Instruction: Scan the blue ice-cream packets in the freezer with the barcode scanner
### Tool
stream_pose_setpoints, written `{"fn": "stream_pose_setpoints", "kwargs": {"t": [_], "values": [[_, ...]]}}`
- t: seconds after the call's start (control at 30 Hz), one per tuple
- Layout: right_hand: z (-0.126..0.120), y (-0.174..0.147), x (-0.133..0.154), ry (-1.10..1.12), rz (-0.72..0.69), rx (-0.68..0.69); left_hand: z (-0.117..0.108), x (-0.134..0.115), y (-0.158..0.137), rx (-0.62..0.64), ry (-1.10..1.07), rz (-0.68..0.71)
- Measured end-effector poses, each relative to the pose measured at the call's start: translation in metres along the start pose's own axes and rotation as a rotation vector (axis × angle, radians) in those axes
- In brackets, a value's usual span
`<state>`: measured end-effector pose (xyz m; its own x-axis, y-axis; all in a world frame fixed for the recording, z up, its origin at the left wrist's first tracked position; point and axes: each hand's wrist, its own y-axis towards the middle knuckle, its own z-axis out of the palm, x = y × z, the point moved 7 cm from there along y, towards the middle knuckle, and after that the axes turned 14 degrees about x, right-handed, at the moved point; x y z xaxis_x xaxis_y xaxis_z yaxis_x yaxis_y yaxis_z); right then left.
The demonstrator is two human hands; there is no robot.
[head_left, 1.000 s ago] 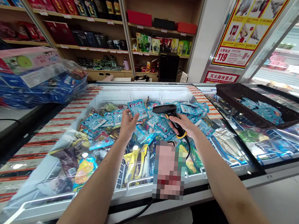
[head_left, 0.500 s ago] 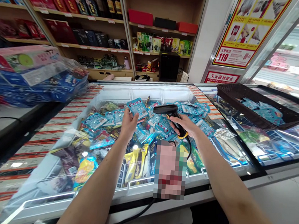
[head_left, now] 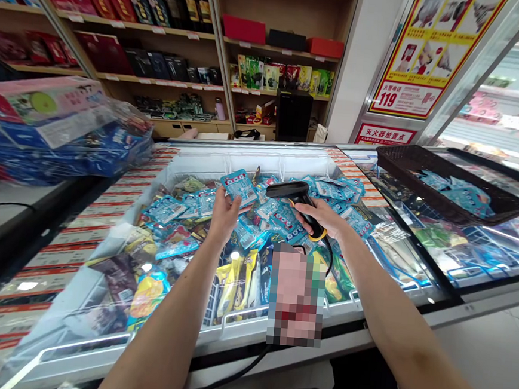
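Pinched in my left hand (head_left: 225, 213) is a blue printed packet (head_left: 241, 187), its barcode side facing up. My right hand (head_left: 318, 217) is wrapped round the handle of a black and yellow barcode scanner (head_left: 289, 189). The scanner's head points left, close to the packet but apart from it. Many similar blue packets (head_left: 280, 217) lie loosely spread under both hands, over the glass top of the chest freezer (head_left: 199, 157). Below the glass show yellow ice cream wrappers (head_left: 231, 285). A black cable (head_left: 329, 257) hangs from the scanner's handle.
A dark brown basket (head_left: 505, 205) with several blue packets stands at the right. Plastic-wrapped boxes (head_left: 62, 131) are stacked at the left. Striped price labels (head_left: 106, 206) line the freezer's left edge. Shelves (head_left: 160, 31) with bottles and boxes rise behind. A blurred patch hides part of the front.
Almost nothing differs. The packet in my left hand has shifted or tilted very slightly; my right hand and the scanner stay in place.
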<state>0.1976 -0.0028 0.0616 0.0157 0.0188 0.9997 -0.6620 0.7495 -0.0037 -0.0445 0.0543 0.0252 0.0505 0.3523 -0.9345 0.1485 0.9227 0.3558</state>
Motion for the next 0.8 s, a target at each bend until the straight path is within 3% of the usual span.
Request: {"fn": "stream_pose_setpoints", "kwargs": {"t": [0.2,0.43,0.6,0.8], "values": [[-0.003,-0.001,-0.002,0.067,0.013,-0.045,-0.004,-0.008,-0.002,-0.072,0.11,0.025],[-0.01,-0.003,-0.006,0.176,0.003,-0.09,-0.048,-0.034,-0.017,-0.439,0.699,-0.076],[-0.013,-0.003,-0.005,0.188,0.004,-0.131,-0.056,-0.035,-0.016,-0.413,0.899,-0.244],[-0.014,-0.003,-0.005,0.21,0.026,-0.165,-0.055,-0.028,-0.01,-0.359,0.924,-0.194]]}}
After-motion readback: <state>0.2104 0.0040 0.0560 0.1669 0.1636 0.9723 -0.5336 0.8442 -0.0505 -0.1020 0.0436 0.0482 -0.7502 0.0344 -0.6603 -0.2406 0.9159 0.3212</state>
